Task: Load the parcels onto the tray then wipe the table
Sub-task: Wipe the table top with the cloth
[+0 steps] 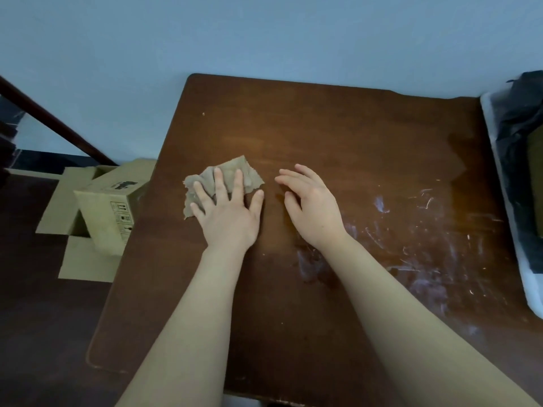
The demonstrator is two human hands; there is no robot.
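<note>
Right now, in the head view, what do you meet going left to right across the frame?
Cardboard box on the floor → cloth under the left hand → right hand, flat beside it → white smears on the table → tray with dark parcels.

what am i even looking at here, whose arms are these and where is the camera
There is one picture, taken by a wide-angle camera worn on a person's head, looking down at their own two bare arms. No machine is involved. The left hand lies flat, fingers spread, pressing a crumpled beige cloth onto a dark wooden table. The right hand is open beside it and holds nothing. Whitish smears mark the table's right part. At the right edge is a white tray with dark wrapped parcels in it. On the floor to the left are cardboard boxes.
</note>
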